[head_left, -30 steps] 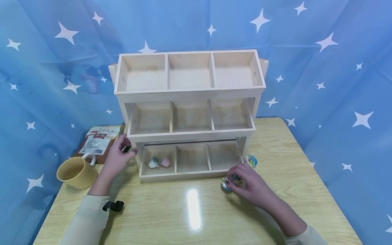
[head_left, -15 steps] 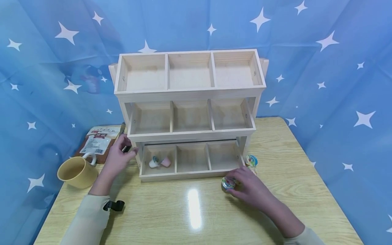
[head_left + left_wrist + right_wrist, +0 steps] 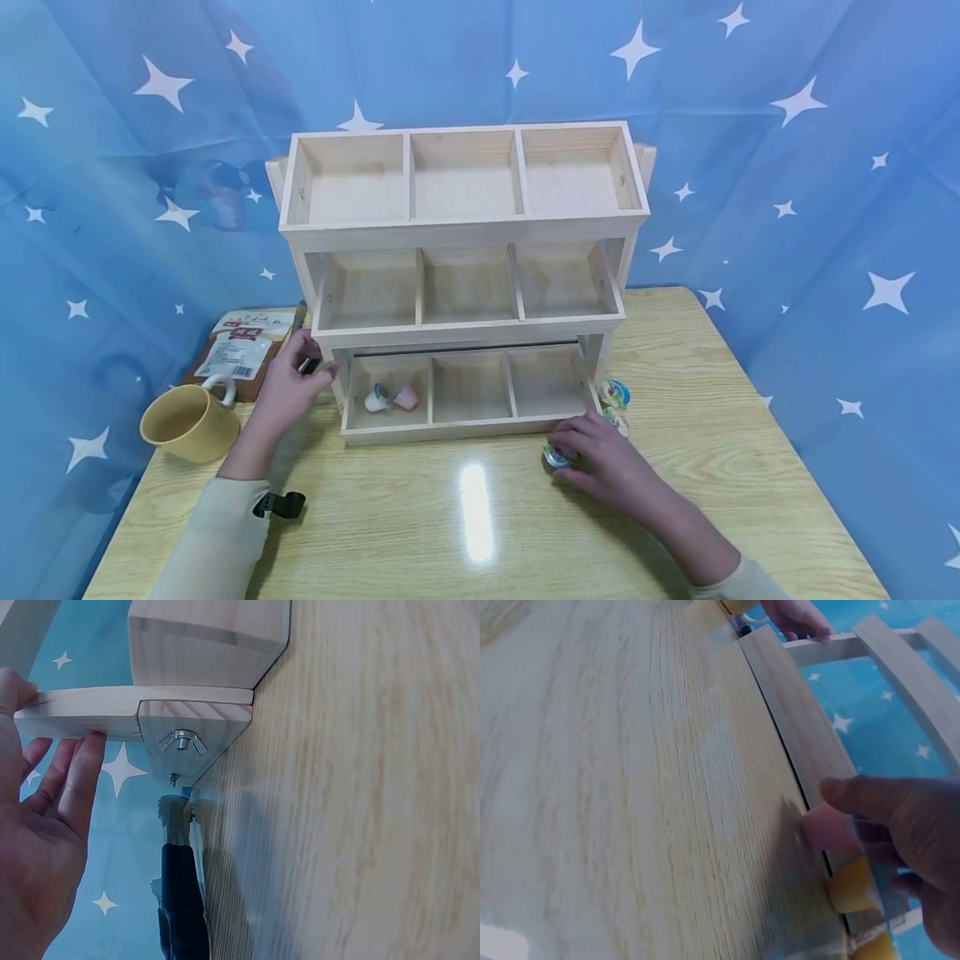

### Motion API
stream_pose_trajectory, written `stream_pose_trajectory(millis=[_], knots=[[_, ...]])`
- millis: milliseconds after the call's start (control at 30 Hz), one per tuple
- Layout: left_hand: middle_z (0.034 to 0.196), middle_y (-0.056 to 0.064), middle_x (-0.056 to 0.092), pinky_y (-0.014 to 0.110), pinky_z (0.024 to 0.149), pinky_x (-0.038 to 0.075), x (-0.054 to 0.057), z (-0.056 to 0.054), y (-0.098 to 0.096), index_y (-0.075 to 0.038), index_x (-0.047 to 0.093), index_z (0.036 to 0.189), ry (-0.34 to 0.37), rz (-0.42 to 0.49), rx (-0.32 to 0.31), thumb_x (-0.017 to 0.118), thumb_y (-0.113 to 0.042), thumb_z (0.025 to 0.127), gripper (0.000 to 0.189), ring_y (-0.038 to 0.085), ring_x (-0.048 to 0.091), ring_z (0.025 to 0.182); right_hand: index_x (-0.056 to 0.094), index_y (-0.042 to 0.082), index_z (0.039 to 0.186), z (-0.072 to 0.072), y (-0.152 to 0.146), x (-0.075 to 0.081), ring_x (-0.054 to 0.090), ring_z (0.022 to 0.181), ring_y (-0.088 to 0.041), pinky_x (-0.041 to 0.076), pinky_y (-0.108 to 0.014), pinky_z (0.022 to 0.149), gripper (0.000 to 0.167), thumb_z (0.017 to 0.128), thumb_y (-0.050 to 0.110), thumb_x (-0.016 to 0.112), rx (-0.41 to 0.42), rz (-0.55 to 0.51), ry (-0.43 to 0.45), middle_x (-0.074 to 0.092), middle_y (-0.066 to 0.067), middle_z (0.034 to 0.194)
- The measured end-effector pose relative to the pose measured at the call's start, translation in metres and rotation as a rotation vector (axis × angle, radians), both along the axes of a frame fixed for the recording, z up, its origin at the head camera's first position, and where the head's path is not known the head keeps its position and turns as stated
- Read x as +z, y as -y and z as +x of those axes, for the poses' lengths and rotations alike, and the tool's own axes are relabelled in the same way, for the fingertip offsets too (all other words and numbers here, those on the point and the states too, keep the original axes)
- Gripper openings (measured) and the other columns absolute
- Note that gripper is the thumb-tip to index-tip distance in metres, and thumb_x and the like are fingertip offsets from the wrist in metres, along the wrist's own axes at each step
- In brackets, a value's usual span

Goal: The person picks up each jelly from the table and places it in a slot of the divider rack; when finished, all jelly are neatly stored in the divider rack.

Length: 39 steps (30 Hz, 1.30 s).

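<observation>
In the head view my left hand (image 3: pixel 292 379) is at the left side of a three-tier wooden shelf (image 3: pixel 468 329). The left wrist view has its thumb over and its fingers under the shelf's side bar (image 3: pixel 82 709). On the right, my right hand (image 3: pixel 603 458) has thumb and fingertips around a small jelly cup (image 3: pixel 558 456) with a printed lid, by the bottom tier's front right corner. From the right wrist, that cup is pink (image 3: pixel 829 829), and an orange cup (image 3: pixel 853 886) stands beside it. Two jelly cups (image 3: pixel 390 397), white and pink, lie in the bottom left compartment.
More lidded jelly cups (image 3: pixel 616 394) stand by the shelf's right leg. At left are a yellow mug (image 3: pixel 190 422) and a brown-and-white food packet (image 3: pixel 242 354). A black-handled tool (image 3: pixel 182 892) lies beside the shelf's foot. A blue starry curtain (image 3: pixel 757 167) hangs behind.
My right hand has shifted slightly and its fingers have moved over the jelly cup, uncovering another cup by the shelf's right leg. My left hand stays on the shelf's side.
</observation>
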<state>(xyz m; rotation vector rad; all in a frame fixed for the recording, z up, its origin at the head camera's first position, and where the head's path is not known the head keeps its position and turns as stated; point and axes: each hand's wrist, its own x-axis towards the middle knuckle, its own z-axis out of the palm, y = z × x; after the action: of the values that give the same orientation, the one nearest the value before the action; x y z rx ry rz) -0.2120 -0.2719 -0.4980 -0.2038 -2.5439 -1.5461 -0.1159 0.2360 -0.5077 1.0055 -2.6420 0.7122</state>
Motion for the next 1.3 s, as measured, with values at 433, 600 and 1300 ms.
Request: stream_pose_trajectory(millis=[433,600,1300], knots=[[0.116,0.014,0.063,0.060,0.103,0.047,0.000,0.000,0.000,-0.005,0.056,0.132,-0.006,0.009,-0.004,0.074,-0.010,0.104,0.033,0.024,0.058,0.111,0.079,0.013,0.112,0.001,0.008,-0.006,0.060,0.105,-0.013,0.056,-0.038,0.088,0.050,0.071,0.027,0.105,0.028,-0.018,-0.013,0.073,0.006,0.115],[0.117,0.016,0.063,0.062,0.105,0.046,-0.001,-0.001,0.000,-0.005,0.056,0.135,-0.012,0.012,-0.010,0.074,-0.009,0.104,0.036,0.025,0.058,0.111,0.078,0.014,0.114,0.003,0.013,-0.002,0.060,0.106,-0.014,0.055,-0.039,0.088,0.052,0.071,0.027,0.105,0.024,-0.047,-0.008,0.072,0.005,0.115],[0.118,0.017,0.064,0.068,0.108,0.046,-0.002,-0.001,0.001,-0.006,0.057,0.136,-0.006,0.009,-0.011,0.075,-0.011,0.103,0.037,0.028,0.058,0.114,0.075,0.012,0.124,-0.019,0.066,0.038,0.064,0.108,-0.009,0.058,-0.033,0.093,0.043,0.087,0.014,0.095,0.213,-0.179,0.113,0.064,0.005,0.123]])
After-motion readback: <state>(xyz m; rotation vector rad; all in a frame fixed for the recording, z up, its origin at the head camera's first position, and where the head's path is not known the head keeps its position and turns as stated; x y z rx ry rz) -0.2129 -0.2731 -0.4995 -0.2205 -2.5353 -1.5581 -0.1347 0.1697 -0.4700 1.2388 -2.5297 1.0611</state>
